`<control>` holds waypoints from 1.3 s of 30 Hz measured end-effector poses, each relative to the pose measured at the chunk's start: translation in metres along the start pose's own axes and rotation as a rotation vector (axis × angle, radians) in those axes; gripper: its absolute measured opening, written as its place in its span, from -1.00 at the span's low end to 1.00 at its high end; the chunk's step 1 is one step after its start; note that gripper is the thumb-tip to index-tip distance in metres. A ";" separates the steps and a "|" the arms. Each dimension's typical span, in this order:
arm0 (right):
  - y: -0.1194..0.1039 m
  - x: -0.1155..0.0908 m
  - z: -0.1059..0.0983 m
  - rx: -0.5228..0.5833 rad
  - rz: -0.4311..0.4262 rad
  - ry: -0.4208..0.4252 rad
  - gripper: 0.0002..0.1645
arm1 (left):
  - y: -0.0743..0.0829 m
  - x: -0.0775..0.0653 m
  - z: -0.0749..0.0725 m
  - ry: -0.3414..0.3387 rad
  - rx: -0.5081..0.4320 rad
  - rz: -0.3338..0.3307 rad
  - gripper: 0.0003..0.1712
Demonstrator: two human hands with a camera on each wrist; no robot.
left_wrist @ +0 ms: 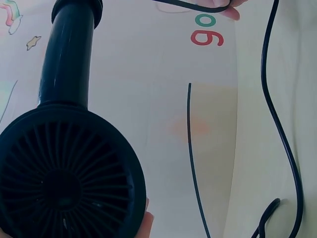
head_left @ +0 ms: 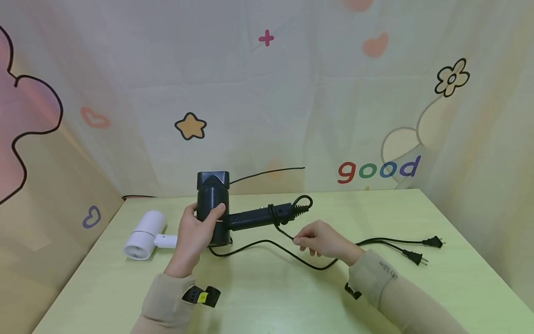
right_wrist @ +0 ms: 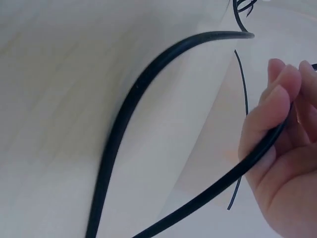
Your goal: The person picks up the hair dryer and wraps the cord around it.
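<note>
My left hand (head_left: 195, 234) grips the barrel of a black hair dryer (head_left: 212, 197), its handle (head_left: 254, 218) pointing right. The left wrist view shows the round slotted grille (left_wrist: 64, 148) up close, with only fingertips at its edge. A black cord (head_left: 285, 233) leaves the handle's end in a small loop and passes around the handle. Between thumb and fingers my right hand (head_left: 321, 239) pinches that cord, right of the handle. The right wrist view has the held cord (right_wrist: 198, 200) running out of the fingers (right_wrist: 270, 111), with another stretch lying beyond.
A white hair dryer (head_left: 146, 234) lies at the left of the pale green table (head_left: 267, 297), its handle partly behind my left hand. Two black plugs (head_left: 433, 241) lie at the right. More cord (head_left: 267, 241) snakes across the middle. A printed curtain (head_left: 267, 116) hangs behind.
</note>
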State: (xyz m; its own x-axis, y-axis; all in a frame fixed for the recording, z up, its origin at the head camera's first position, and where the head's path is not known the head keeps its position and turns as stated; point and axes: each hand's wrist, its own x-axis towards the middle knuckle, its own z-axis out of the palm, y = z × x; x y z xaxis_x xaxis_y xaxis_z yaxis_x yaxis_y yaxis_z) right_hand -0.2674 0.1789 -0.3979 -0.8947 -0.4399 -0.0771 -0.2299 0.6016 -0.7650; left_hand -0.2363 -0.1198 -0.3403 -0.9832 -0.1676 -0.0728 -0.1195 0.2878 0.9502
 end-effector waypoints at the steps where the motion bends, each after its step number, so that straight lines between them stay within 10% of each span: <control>1: -0.001 0.001 -0.001 -0.010 -0.005 -0.004 -0.72 | 0.000 0.000 0.000 -0.006 -0.002 0.004 0.07; 18: -0.007 0.010 -0.020 -0.163 -0.055 0.085 -0.89 | -0.001 -0.002 0.000 -0.107 -0.002 0.047 -0.08; 28: -0.022 0.009 -0.032 -0.238 -0.089 0.074 -0.55 | -0.006 -0.004 0.000 -0.178 -0.014 0.083 -0.18; 39: -0.035 0.005 -0.042 -0.249 -0.133 0.111 -0.58 | -0.011 -0.004 0.003 -0.215 0.149 0.157 -0.08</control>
State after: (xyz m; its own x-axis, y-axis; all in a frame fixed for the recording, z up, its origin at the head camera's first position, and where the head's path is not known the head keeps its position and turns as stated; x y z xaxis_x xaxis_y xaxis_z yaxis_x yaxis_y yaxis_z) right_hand -0.2799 0.1837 -0.3440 -0.8840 -0.4579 0.0942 -0.4220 0.6947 -0.5825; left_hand -0.2311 -0.1198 -0.3512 -0.9960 0.0886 -0.0061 0.0330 0.4326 0.9010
